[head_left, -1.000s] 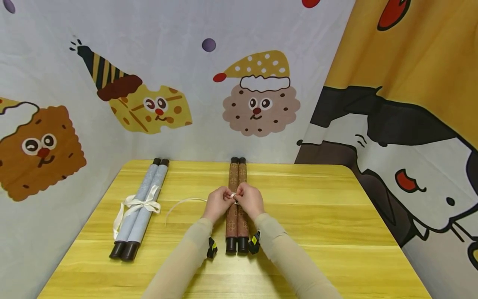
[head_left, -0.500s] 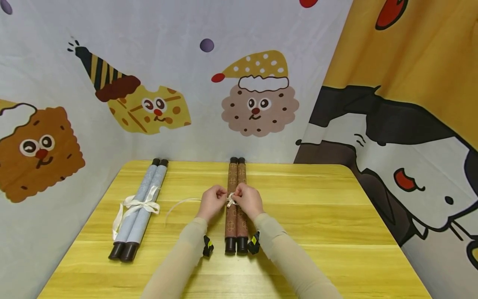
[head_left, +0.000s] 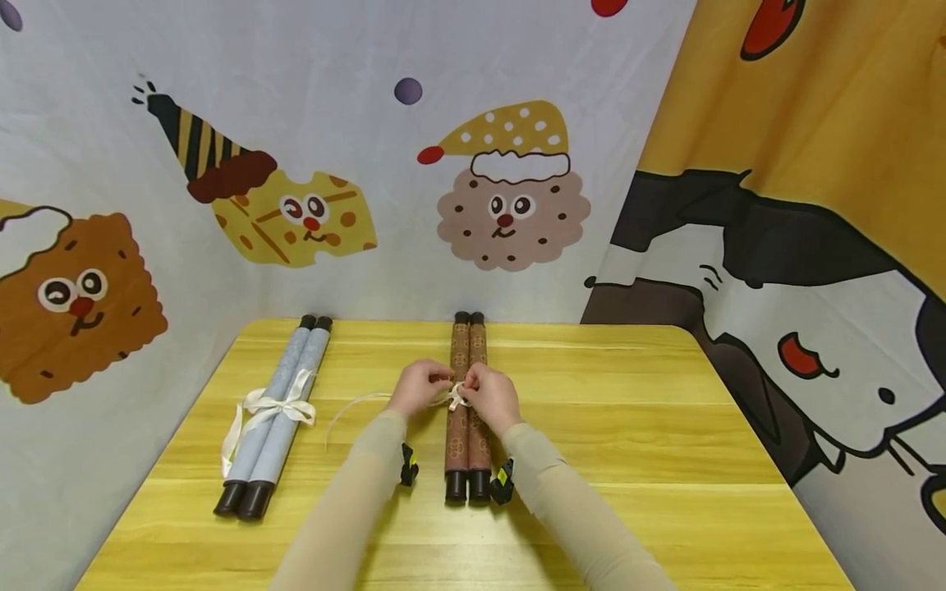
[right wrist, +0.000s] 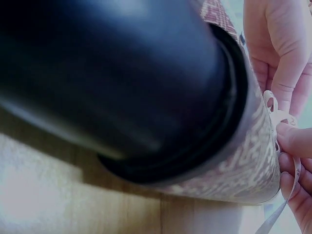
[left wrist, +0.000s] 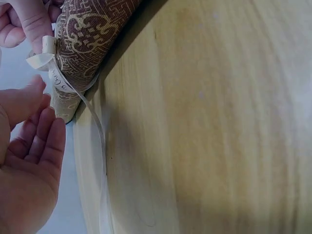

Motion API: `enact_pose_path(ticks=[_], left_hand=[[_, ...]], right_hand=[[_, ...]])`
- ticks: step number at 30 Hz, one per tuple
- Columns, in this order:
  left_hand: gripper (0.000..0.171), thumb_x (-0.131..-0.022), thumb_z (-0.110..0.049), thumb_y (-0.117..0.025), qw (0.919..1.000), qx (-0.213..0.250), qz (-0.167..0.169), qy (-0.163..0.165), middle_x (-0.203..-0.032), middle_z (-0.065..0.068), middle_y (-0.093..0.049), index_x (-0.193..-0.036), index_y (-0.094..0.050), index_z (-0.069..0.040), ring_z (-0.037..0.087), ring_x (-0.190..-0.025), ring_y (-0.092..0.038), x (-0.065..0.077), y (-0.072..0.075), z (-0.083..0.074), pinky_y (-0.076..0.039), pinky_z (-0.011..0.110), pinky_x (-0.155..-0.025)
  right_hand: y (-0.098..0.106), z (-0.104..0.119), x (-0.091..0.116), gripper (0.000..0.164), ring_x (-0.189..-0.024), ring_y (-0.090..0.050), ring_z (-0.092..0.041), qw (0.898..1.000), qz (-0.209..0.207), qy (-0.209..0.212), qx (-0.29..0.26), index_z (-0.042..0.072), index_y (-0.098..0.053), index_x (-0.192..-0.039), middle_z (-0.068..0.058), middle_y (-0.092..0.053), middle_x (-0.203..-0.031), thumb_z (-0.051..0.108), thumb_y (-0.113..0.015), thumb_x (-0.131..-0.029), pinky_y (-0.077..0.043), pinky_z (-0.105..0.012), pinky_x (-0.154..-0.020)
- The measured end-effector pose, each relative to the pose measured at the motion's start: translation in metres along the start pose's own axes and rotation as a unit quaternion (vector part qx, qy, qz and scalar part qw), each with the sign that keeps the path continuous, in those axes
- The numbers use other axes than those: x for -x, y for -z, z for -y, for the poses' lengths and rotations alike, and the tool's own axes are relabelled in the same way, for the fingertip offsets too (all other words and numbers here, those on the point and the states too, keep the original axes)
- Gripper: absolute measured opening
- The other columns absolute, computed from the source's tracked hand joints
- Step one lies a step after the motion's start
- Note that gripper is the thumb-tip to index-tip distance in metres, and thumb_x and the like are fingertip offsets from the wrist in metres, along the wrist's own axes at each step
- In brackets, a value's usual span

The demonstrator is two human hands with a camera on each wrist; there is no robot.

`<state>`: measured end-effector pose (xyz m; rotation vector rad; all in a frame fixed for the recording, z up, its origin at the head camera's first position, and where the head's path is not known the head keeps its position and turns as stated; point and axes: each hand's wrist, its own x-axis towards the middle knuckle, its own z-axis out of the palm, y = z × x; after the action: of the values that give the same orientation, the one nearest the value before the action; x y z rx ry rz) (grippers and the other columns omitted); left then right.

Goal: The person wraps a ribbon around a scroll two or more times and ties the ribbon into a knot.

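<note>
Two brown patterned scrolls (head_left: 459, 435) with dark end knobs lie side by side, pointing away from me. A white ribbon (head_left: 456, 398) wraps their middle, with a small loop at its knot. My right hand (head_left: 493, 398) pinches the ribbon at the knot between thumb and finger. My left hand (head_left: 419, 386) hovers at the left scroll, its fingertips just beside the knot. In the left wrist view, the left fingers (left wrist: 51, 131) are loosely bent with nothing between them and the thumb. A long ribbon tail runs past this hand to the left over the table.
On the left lie two pale blue scrolls (head_left: 281, 435), bound with a white ribbon bow (head_left: 277, 406). The wooden table (head_left: 628, 492) ends at a printed cloth (head_left: 369, 287) behind. One scroll's dark knob (right wrist: 122, 73) fills much of the right wrist view.
Both hands were together at the knot. My left hand has let go and moved left, then slightly up and back toward the scrolls; the looped knot shows now. My right hand has stayed nearly still.
</note>
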<state>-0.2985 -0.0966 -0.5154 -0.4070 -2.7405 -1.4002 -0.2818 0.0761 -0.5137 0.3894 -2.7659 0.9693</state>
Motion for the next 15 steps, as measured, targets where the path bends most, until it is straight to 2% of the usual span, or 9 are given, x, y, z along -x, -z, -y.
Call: enact_pose_path(ticks=[8,11,15], left_hand=[[0.013,-0.087,0.001,-0.072,0.9983,-0.016,0.022,-0.051,-0.094,0.006,-0.067,-0.097,-0.078,-0.006,0.022,-0.089,-0.06,-0.0045,-0.0064,0.0015,-0.051,0.039,-0.081],[0.007,-0.088,-0.001,-0.073,0.9985,-0.019,0.024,-0.046,-0.091,0.005,-0.066,-0.092,-0.077,-0.004,0.021,-0.088,-0.06,-0.005,-0.0082,0.0015,-0.051,0.039,-0.081],[0.004,-0.088,-0.005,-0.074,0.9995,-0.007,0.025,-0.016,-0.086,0.002,-0.067,-0.084,-0.076,-0.005,0.018,-0.083,-0.061,-0.0049,-0.0079,-0.0013,-0.052,0.037,-0.079]], right_hand=[[-0.0001,-0.0003,0.0007,0.026,-0.061,-0.053,-0.011,1.0,0.002,-0.001,-0.005,0.017,-0.054,-0.078,0.007,-0.059,-0.071,0.016,-0.078,-0.087,-0.045,-0.029,-0.058],[-0.0003,-0.0003,0.0003,0.026,-0.062,-0.053,-0.011,1.0,0.001,-0.001,-0.007,0.017,-0.054,-0.078,0.006,-0.059,-0.071,0.014,-0.079,-0.086,-0.045,-0.029,-0.058],[-0.0006,-0.0006,0.0,0.027,-0.063,-0.055,-0.012,1.0,0.0,-0.002,-0.012,0.017,-0.054,-0.077,0.006,-0.06,-0.071,0.012,-0.079,-0.085,-0.047,-0.03,-0.059]])
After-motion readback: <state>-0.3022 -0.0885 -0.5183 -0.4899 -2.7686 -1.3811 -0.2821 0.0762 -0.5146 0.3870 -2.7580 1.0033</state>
